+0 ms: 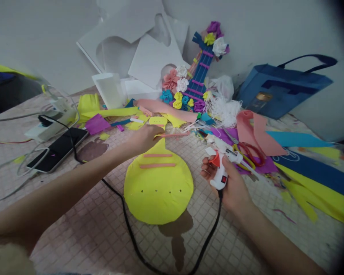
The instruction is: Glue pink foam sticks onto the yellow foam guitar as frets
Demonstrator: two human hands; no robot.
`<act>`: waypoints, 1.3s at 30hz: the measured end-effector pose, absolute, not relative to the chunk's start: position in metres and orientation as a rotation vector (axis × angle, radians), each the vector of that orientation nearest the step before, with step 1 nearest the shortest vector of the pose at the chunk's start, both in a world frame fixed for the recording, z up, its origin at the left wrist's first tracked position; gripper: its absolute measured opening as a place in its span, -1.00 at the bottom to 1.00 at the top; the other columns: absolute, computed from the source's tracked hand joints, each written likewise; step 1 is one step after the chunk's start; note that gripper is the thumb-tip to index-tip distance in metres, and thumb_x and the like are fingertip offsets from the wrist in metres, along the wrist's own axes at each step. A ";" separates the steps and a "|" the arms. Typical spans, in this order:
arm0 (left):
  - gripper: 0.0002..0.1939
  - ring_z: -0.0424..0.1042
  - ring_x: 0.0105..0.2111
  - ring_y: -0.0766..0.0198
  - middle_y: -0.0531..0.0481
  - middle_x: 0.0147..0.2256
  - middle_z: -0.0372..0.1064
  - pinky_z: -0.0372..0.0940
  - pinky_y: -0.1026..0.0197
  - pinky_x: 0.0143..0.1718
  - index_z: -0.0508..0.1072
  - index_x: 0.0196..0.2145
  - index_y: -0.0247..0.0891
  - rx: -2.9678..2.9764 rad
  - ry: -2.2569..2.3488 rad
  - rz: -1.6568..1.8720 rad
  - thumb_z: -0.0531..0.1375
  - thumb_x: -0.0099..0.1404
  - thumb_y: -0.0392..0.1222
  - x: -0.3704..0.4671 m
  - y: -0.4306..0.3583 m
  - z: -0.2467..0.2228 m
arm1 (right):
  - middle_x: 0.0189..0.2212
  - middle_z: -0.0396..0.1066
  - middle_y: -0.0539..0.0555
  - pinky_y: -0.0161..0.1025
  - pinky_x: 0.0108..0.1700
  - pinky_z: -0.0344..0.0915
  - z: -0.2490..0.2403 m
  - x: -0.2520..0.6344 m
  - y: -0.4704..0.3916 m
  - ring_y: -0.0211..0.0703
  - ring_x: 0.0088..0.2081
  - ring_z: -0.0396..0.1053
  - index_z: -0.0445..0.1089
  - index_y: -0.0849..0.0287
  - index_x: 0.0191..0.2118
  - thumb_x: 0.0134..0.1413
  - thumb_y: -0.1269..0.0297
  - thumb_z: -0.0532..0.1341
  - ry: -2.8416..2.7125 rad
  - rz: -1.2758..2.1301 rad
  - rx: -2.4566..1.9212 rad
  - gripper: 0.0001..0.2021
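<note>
A yellow instrument-shaped cutout (157, 194) lies on the table, its round body toward me and its neck pointing away. Two pink strips (157, 165) run across the body, above a row of several small holes. Over the neck, my left hand (145, 139) pinches one end of another thin pink strip (176, 135), which sticks out to the right. My right hand (232, 183) is wrapped round a white hot glue gun (222, 170) with a red trigger, held right of the cutout. Its black cord hangs down toward the table's front.
Behind stands a blue paper guitar (200, 74) with paper flowers. Scissors (250, 152), crepe paper (249, 130) and white string (223, 109) lie at right, near a blue bag (278, 89). At left are a phone (59, 149) and a power strip (44, 126); the black cord (126, 217) loops across the front.
</note>
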State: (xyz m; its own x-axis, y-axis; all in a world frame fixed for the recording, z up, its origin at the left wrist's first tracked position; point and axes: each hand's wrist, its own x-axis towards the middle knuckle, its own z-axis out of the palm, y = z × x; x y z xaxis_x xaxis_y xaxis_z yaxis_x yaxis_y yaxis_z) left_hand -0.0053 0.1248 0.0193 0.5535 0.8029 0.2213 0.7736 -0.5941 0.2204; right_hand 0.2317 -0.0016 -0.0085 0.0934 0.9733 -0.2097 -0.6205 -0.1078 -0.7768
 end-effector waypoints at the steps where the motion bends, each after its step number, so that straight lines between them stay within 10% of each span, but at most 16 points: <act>1: -0.76 0.44 -0.28 0.18 -0.12 -0.29 0.50 0.27 0.22 -0.27 0.51 -0.26 -0.32 2.671 1.381 0.431 0.05 0.21 -0.35 0.007 0.134 0.018 | -0.41 0.49 0.05 -0.35 -0.34 0.42 -0.008 0.232 -0.002 -0.25 -0.39 0.44 0.47 0.18 -0.35 0.00 0.13 0.26 -0.515 1.455 -0.882 -0.79; 20: -0.85 0.40 -0.32 0.21 -0.13 -0.34 0.45 0.26 0.23 -0.30 0.48 -0.33 -0.34 2.528 1.420 0.478 0.13 0.14 -0.34 0.046 0.166 0.017 | -0.44 0.45 0.04 -0.36 -0.41 0.37 0.002 0.239 -0.005 -0.29 -0.48 0.36 0.45 0.17 -0.34 0.01 0.13 0.24 -0.483 1.482 -0.872 -0.79; 26: -0.87 0.31 -0.56 0.45 0.03 -0.54 0.33 0.22 0.39 -0.50 0.41 -0.47 -0.37 1.490 0.925 0.594 0.19 0.18 -0.25 0.011 0.130 0.028 | -0.43 0.43 0.03 -0.38 -0.49 0.32 0.004 0.237 -0.006 -0.32 -0.51 0.32 0.44 0.18 -0.36 0.02 0.12 0.24 -0.545 1.477 -0.853 -0.79; 39: -0.93 0.43 -0.43 0.42 0.00 -0.45 0.43 0.33 0.40 -0.37 0.47 -0.33 -0.40 0.832 0.658 0.610 0.22 0.20 -0.34 -0.016 0.080 0.007 | -0.64 0.32 0.02 -0.36 -0.62 0.12 0.004 0.226 -0.015 -0.28 -0.62 0.20 0.43 0.20 -0.35 0.13 0.09 0.12 -0.962 1.395 -0.988 -0.71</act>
